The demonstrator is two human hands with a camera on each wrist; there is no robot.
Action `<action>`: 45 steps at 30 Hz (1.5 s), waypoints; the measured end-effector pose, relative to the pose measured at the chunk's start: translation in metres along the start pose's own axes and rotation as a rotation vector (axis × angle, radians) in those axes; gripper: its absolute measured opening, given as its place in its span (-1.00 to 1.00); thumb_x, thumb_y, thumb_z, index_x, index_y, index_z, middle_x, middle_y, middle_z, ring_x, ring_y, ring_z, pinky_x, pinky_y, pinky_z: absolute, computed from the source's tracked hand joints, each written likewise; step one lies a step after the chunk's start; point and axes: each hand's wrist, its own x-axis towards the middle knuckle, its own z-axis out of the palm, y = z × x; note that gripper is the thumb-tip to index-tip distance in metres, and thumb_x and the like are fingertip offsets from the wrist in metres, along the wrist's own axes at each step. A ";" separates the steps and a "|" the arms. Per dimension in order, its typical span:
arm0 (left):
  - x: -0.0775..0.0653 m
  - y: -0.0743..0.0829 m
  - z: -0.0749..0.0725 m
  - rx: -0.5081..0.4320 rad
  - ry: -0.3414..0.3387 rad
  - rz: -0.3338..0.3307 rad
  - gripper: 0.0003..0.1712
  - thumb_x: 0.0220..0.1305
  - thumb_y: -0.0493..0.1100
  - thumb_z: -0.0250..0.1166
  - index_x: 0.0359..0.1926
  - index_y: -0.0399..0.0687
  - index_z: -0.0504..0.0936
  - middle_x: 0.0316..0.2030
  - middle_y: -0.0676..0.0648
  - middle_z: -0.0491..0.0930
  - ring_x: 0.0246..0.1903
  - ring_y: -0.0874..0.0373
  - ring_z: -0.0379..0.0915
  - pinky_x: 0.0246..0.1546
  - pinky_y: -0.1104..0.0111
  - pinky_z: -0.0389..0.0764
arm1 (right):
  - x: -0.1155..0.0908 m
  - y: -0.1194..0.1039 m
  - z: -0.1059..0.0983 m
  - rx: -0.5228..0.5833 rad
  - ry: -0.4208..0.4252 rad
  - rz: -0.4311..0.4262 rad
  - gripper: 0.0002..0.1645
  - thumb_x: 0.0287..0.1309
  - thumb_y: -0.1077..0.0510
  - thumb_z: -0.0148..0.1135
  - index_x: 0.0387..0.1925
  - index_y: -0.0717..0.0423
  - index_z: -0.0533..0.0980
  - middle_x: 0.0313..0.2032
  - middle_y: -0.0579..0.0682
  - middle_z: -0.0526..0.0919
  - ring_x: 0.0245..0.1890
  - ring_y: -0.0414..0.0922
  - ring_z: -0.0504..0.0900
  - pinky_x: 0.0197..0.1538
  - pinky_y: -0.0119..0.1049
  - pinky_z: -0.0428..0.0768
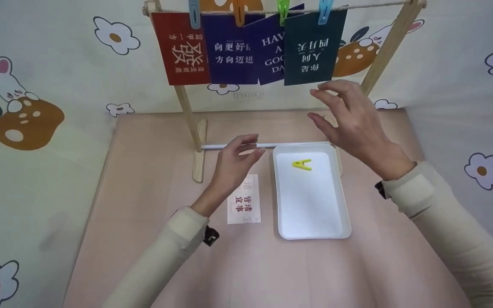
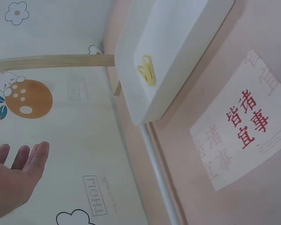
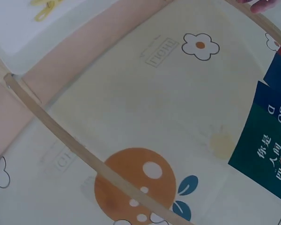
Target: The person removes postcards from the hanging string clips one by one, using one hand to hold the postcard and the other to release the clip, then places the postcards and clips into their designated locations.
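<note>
My right hand (image 1: 351,119) is raised just below and right of the green card (image 1: 313,51), its fingers loosely bent with nothing between them. Lower down, my left hand (image 1: 236,162) hovers above the white card with red characters (image 1: 243,209), holding nothing. From the rope (image 1: 372,6) hang a red card (image 1: 184,51), two blue cards, one tilted, and the green card. A blue clothespin (image 1: 194,15), an orange one (image 1: 239,13), a green one (image 1: 283,10) and another blue clothespin (image 1: 325,12) grip them. One yellow clothespin (image 1: 301,164) lies in the white tray (image 1: 315,231).
A wooden frame (image 1: 392,47) carries the rope, with a white rod (image 1: 214,146) joining its feet low down. Patterned cloth (image 1: 58,179) covers the wall behind and the sides. The tray stands on the pinkish table (image 1: 152,256), right of the white card.
</note>
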 end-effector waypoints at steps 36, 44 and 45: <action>0.072 0.070 0.020 -0.006 0.091 0.076 -0.42 0.24 -0.12 0.19 0.25 -0.14 0.28 0.15 -0.13 0.39 0.10 0.13 0.43 0.01 0.53 0.52 | 0.120 0.027 -0.066 -0.274 -0.196 -0.070 -0.45 0.39 -0.04 -0.25 0.33 0.00 0.10 0.24 0.16 0.25 0.23 0.11 0.21 0.44 -0.05 -0.01; 0.082 0.074 0.029 0.015 0.061 0.071 -0.52 0.33 -0.17 0.07 0.24 -0.12 0.27 0.15 -0.12 0.38 0.13 0.10 0.41 0.07 0.52 0.48 | 0.147 0.024 -0.073 -0.400 -0.419 -0.033 -0.42 0.40 -0.10 -0.54 0.39 -0.10 -0.07 0.11 0.23 0.27 0.08 0.14 0.29 0.33 -0.09 0.30; 0.084 0.074 0.031 0.015 0.056 0.067 -0.53 0.33 -0.17 0.07 0.24 -0.12 0.28 0.15 -0.11 0.38 0.12 0.11 0.41 0.07 0.52 0.47 | 0.149 0.024 -0.073 -0.408 -0.432 -0.028 -0.43 0.40 -0.08 -0.54 0.38 -0.11 -0.06 0.11 0.23 0.28 0.06 0.14 0.31 0.29 -0.06 0.35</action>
